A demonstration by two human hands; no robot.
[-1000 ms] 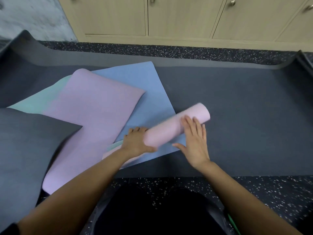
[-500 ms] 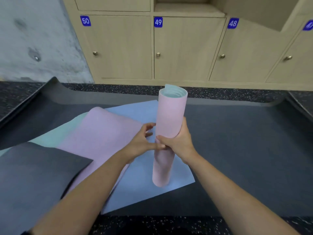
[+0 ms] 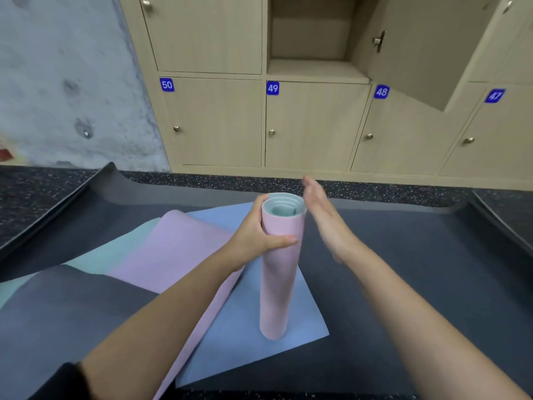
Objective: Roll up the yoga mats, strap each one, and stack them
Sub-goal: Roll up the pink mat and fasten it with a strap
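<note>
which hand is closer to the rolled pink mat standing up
Left. The left grip holds the rolled pink mat near its top; the right grip hovers open just right of the top rim, contact unclear.

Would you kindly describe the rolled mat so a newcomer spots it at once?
Before the numbered lockers, flat mats overlap. On the blue mat stands the pink roll, held by the left hand; it alone is rolled and upright.

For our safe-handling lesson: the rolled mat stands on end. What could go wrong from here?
1. The rolled mat stands on end on the blue mat, gripped near its top by the left hand alone; it might tip.
2. No strap shows on it, so it may loosen if that grip slackens. The right hand is open beside it.
</note>
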